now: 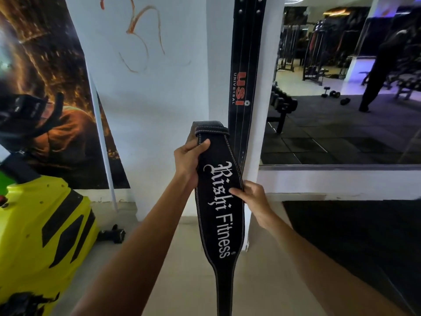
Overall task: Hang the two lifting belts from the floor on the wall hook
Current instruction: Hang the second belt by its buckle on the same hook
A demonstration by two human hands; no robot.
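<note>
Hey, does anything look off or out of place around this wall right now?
One small thing: a black dumbbell lies loose on the floor beside the yellow machine. The USI belt hangs straight on the white pillar.

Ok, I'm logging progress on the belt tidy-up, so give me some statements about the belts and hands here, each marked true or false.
1. Both hands grip the Rishi Fitness belt. True: left hand, right hand.
2. The USI belt lies on the floor. False: it hangs down the white pillar.
3. The held belt's lettering is red. False: white.
4. A yellow machine stands at left. True.
</note>
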